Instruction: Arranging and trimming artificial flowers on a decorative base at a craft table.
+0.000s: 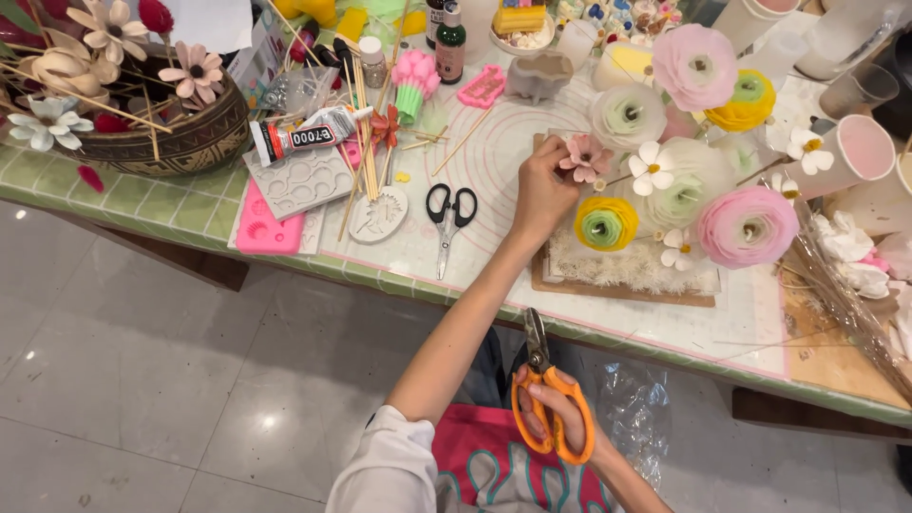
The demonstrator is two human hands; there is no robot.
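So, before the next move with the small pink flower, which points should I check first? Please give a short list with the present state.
1. Left hand pinches the small pink flower: ok.
2. Right hand holds the orange scissors, away from the table: ok.
3. Scissor blades closed: ok.
4. Stem on the flower: cannot tell, hidden by the fingers.
5. Black scissors lie apart from the left hand: ok.

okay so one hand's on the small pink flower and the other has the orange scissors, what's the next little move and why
Probably bring the orange scissors up to the table: the right hand holds them low by the lap, while the left hand pinches the small pink flower at the arrangement.
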